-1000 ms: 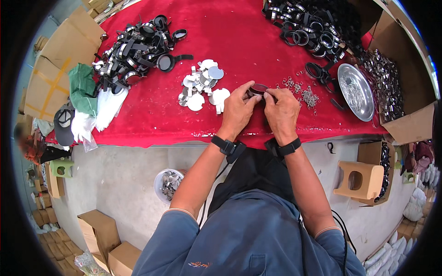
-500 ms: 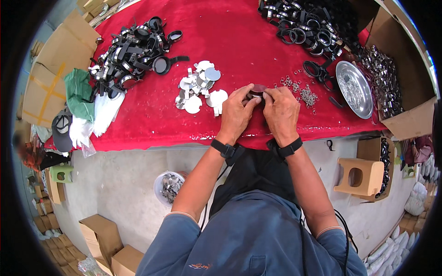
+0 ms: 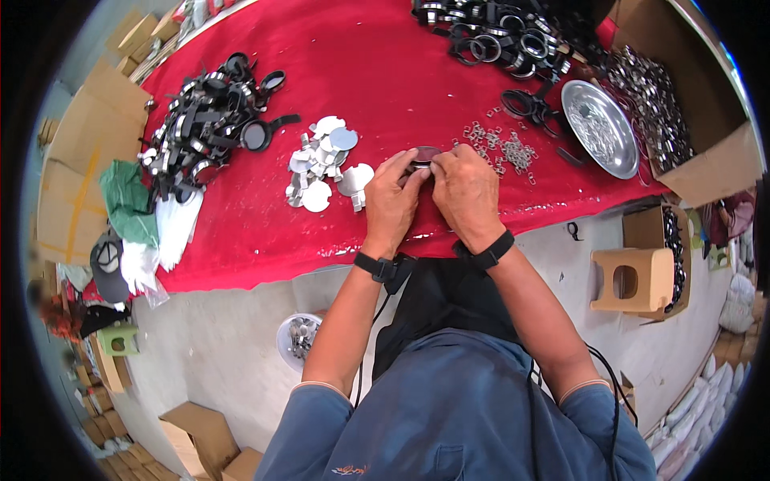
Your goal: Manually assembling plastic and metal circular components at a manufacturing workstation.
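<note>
Both hands meet over the red cloth (image 3: 353,48) near the table's front edge. Between them is a small round piece with a dark, shiny face and a metal rim (image 3: 425,155). My left hand (image 3: 391,204) pinches its left side with fingers and thumb. From the right, my right hand (image 3: 468,192) presses its fingertips on the same piece. The fingers hide much of it. Flat silver discs with tabs (image 3: 318,196) lie in a loose heap left of my left hand. Small wire clips (image 3: 517,152) are scattered beyond my right hand.
A heap of black bands with round metal rims (image 3: 255,135) lies at the left; another (image 3: 529,44) is far right. An oval metal dish (image 3: 619,163) holds small clips, beside a cardboard box (image 3: 714,176) of metal pieces. Below stand a white bucket (image 3: 287,353) and a brown stool (image 3: 654,276).
The view has shifted, so the table appears turned and displaced. Both hands keep their hold on the round piece, with little change in their fingers.
</note>
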The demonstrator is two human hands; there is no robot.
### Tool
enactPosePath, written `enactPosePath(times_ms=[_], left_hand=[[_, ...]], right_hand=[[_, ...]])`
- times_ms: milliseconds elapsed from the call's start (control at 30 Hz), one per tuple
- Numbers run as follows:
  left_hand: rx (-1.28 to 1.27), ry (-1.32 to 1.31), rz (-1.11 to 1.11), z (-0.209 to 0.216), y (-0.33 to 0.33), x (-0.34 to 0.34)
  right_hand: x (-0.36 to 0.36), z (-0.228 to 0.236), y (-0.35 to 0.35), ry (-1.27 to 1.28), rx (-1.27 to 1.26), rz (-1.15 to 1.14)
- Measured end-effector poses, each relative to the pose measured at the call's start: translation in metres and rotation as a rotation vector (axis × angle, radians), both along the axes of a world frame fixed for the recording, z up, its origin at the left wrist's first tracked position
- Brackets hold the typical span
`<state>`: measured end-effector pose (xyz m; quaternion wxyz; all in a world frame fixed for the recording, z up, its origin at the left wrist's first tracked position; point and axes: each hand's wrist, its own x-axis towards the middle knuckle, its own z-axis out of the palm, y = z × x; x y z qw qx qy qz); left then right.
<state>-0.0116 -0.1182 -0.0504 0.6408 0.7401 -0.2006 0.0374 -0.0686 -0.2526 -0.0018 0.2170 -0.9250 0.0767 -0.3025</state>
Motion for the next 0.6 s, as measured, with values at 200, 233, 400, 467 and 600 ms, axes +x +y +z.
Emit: enactPosePath(times_ms=[200, 233, 400, 467, 600], left_hand=[[0.094, 0.003, 0.012, 0.003, 0.000, 0.000], [0.113, -0.006, 0.007, 0.002, 0.000, 0.001], [0.119, -0.067, 0.009, -0.004, -0.002, 0.001], [0.107, -0.091, 0.005, -0.009, -0.001, 0.003], [0.169, -0.089, 0.023, -0.014, 0.002, 0.008]], right_hand=[[0.002, 0.003, 0.001, 0.035, -0.018, -0.005], [0.001, 0.004, 0.000, 0.048, -0.018, 0.001], [-0.003, 0.004, 0.000, 0.068, -0.033, 0.000], [-0.006, 0.003, 0.000, 0.071, -0.044, 0.007], [-0.001, 0.009, -0.008, 0.101, 0.125, 0.033]])
